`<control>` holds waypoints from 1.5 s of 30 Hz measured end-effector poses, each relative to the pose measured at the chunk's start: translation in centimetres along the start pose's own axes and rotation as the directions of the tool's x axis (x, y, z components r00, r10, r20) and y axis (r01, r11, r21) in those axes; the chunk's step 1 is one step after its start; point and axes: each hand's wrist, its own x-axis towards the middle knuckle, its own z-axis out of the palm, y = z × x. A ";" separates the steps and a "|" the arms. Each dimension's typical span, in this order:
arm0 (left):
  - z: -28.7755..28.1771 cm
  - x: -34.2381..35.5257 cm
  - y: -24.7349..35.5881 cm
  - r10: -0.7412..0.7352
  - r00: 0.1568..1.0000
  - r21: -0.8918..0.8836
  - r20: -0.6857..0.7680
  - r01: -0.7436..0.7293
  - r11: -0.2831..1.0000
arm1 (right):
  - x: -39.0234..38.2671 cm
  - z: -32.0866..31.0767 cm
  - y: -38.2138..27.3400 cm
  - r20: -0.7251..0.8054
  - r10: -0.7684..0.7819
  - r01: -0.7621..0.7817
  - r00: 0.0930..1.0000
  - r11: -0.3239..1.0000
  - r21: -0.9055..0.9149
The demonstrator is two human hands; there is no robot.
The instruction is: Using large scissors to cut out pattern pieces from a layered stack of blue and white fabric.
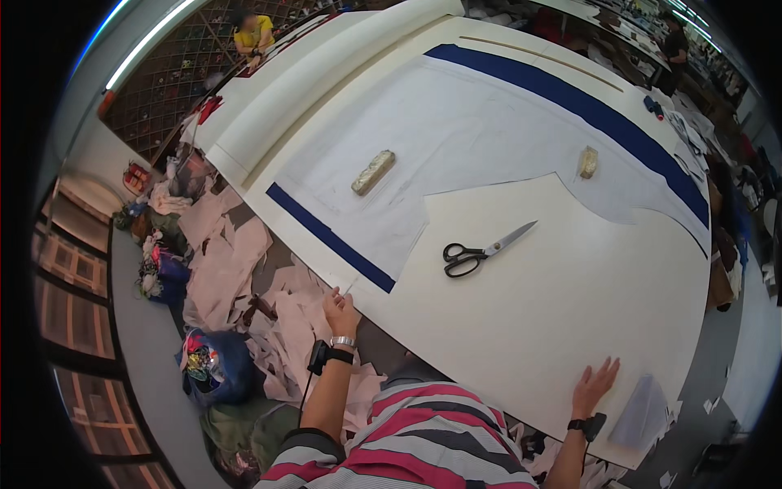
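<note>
My left hand [340, 310] is closed in a pinch on a thin white stick [352, 285], held by the table's left front edge. My right hand [596, 387] lies with fingers spread on the white tabletop [554, 301] at the front right. Between them, farther in, tailor's scissors [482, 250] with black handles rest with their blades pointing to the upper right. Beyond them is a large pale pattern sheet [489, 122]. Dark blue strips show along its far edge [586, 102] and left edge [330, 236]. Two wrapped blocks, one left [373, 173] and one right [587, 162], sit on the sheet.
A big white roll [326, 81] lies at the far left, and a long thin strip [542, 62] at the back. A translucent plastic piece [638, 414] is beside my right hand. Pale scraps [285, 310] and a blue bag [216, 367] fill the left. People [254, 34] stand in the background.
</note>
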 end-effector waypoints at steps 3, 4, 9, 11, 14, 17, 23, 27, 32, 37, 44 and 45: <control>-0.7 3.5 -0.3 -0.222 0.971 -0.175 -0.092 0.203 0.963 | 1.2 1.3 -9.3 0.162 -0.093 0.064 0.982 0.982 0.177; -0.4 4.6 0.5 -0.263 0.960 -0.196 -0.099 0.240 0.951 | 1.5 2.1 -11.5 0.171 -0.150 0.120 0.974 0.977 0.177; -1.5 9.5 -3.2 -0.366 0.911 -0.288 -0.190 0.304 0.908 | 4.2 5.1 -21.0 0.135 -0.216 0.193 0.967 0.967 0.165; -1.5 10.6 -3.5 -0.327 0.926 -0.165 -0.190 0.298 0.940 | 5.1 6.1 -22.9 0.104 -0.172 0.158 0.979 0.978 0.133; -0.9 9.6 -0.8 0.264 0.950 0.525 -0.165 -0.142 0.839 | 5.7 6.4 -23.2 0.103 -0.138 0.131 0.985 0.989 0.074; -3.6 10.0 4.6 0.476 0.830 0.387 0.290 -0.557 0.735 | 6.1 6.0 -23.5 0.092 -0.154 0.146 0.984 0.985 0.092; -5.0 13.1 5.1 0.468 0.474 0.207 0.746 -0.833 0.513 | 6.7 5.0 -23.4 0.115 -0.099 0.089 0.988 0.992 0.083; -6.0 15.5 3.7 0.490 0.285 0.096 0.824 -0.922 0.374 | 5.8 6.1 -24.0 0.115 -0.134 0.123 0.984 0.987 0.100; -5.4 16.2 4.2 0.440 0.161 0.065 0.884 -0.972 0.224 | 6.6 5.4 -23.7 0.177 -0.076 0.057 0.981 0.993 0.108; -3.7 15.3 3.8 0.458 0.336 0.210 0.823 -0.929 0.305 | 11.6 6.6 -20.9 0.119 -0.034 0.023 0.992 0.995 0.092; -2.4 13.6 2.6 0.382 0.847 0.631 0.370 -0.531 0.565 | 25.1 9.4 -15.1 0.167 0.020 -0.018 0.986 1.000 -0.010; -2.2 13.2 2.4 0.345 0.899 0.649 0.268 -0.433 0.625 | 27.0 9.7 -14.4 0.172 0.022 -0.023 0.985 1.000 0.004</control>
